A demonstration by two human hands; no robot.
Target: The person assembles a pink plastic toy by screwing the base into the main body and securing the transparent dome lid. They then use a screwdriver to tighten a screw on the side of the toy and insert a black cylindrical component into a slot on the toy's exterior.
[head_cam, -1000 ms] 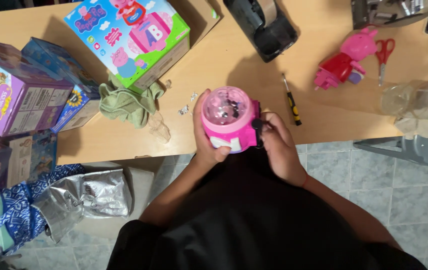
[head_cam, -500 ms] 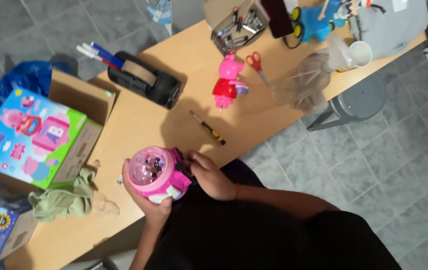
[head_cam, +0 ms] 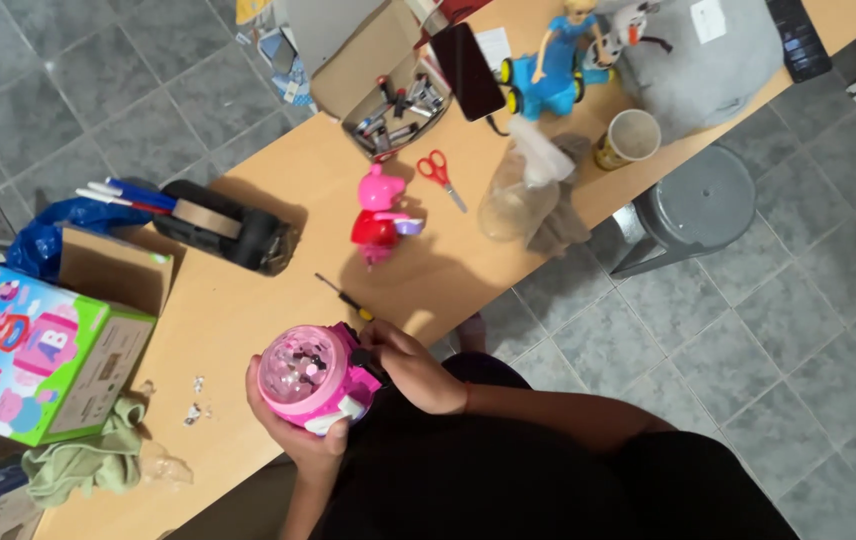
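Black top, black lap; forearms bare, left hand (head_cam: 300,440) and right hand (head_cam: 413,368) ungloved

The left hand (head_cam: 300,440) cups a pink domed toy (head_cam: 313,377) from below at the table (head_cam: 248,310) edge; the right hand (head_cam: 410,368) grips its side. A small screwdriver (head_cam: 345,298) lies just beyond, a pink pig figure (head_cam: 378,215) and red scissors (head_cam: 439,175) farther off

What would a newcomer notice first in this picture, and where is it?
First, the pink domed toy at the table's near edge, cupped from below by the left hand, with the right hand at its side. Next, the pink pig figure standing mid-table, red scissors just beyond it.
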